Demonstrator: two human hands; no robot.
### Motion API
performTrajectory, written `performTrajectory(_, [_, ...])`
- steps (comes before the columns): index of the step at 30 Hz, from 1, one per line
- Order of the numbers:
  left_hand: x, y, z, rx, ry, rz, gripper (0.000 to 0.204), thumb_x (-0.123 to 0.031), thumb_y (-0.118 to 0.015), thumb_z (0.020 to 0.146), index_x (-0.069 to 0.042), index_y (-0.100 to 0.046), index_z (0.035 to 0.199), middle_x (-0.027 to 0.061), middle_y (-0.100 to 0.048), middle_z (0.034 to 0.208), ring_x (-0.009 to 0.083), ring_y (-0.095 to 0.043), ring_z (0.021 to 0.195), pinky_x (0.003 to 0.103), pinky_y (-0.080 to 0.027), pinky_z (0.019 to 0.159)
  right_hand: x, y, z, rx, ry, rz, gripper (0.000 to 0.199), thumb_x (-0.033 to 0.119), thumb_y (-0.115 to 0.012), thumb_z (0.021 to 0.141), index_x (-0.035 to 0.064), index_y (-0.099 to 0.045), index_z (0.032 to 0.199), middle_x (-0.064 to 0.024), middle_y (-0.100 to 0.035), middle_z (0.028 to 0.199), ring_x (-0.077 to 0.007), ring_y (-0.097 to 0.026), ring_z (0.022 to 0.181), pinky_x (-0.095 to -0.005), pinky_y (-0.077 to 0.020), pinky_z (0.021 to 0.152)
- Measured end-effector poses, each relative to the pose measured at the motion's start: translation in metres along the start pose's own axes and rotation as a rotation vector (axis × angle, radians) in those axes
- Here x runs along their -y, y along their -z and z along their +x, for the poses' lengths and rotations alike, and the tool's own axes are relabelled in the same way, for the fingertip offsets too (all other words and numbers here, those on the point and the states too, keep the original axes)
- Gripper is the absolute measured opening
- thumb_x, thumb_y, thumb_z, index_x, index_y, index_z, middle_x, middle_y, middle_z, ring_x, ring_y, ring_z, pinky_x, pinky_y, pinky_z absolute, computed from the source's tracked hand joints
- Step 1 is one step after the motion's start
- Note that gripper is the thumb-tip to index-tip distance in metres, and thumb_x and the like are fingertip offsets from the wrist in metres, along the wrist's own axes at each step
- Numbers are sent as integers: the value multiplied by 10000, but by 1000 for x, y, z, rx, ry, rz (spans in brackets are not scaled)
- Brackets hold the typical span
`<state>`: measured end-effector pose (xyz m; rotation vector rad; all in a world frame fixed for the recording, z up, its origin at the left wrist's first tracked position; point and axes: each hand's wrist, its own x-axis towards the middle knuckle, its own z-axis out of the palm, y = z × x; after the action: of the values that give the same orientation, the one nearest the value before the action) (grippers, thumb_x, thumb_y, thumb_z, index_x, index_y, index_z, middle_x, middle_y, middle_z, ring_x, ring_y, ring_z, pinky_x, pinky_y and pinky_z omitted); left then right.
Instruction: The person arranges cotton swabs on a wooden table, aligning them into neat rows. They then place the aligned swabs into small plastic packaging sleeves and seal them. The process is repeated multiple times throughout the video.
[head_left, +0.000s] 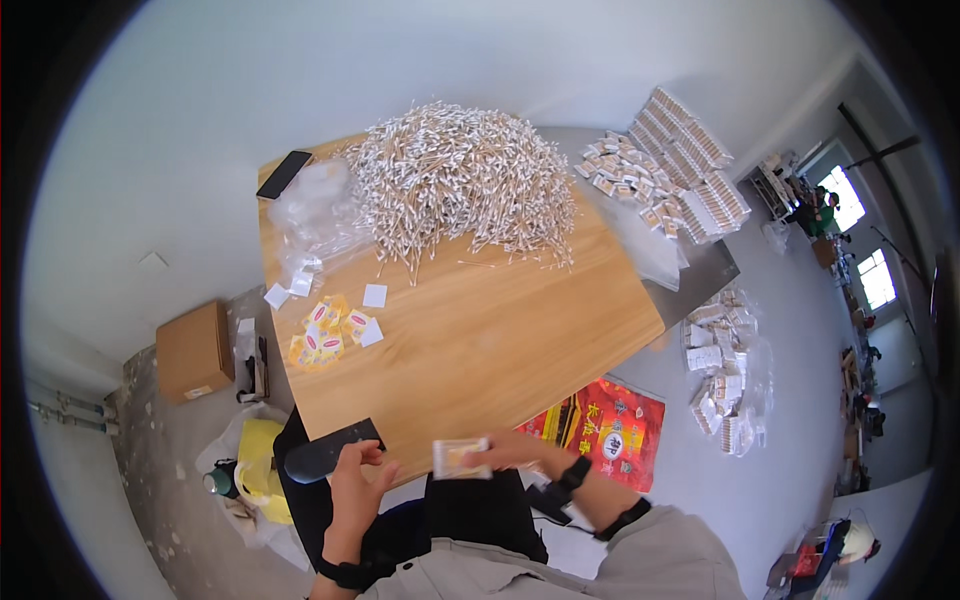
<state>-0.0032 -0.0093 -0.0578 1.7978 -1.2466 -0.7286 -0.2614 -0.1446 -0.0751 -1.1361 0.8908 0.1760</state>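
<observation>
Wooden table (480,330); right hand (515,452) pinching packet (460,458)

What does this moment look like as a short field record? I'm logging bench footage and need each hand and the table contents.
right hand: right hand holds a small clear packet at the table's near edge
left hand: left hand closed near a dark flat object; what it grips cannot be told
table: wooden table
far side: large pile of cotton swabs
left side: yellow sachets, clear plastic bags, phone
right side: filled packets
</observation>
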Motion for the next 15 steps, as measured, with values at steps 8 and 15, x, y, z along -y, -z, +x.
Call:
performTrajectory(8, [13, -16, 12, 81, 48, -91, 292, -92, -751, 799, -2, -625, 1046, 120, -644, 900, 232, -666, 798, 337, -523, 772, 44, 241, -79, -1211, 795, 870, 144, 241, -607, 962, 98, -614, 977, 22, -610, 765, -74, -575, 641, -215, -439, 509])
performTrajectory(15, [23, -12, 20, 227, 15, 95, 187, -153, -733, 800, -45, -649, 927, 93, -620, 860, 278, -635, 787, 384, -480, 702, 30, 120, 59, -815, 405, 535, 184, 158, -615, 946, 44, -641, 1087, 17, -607, 742, -63, -584, 656, -205, -462, 554])
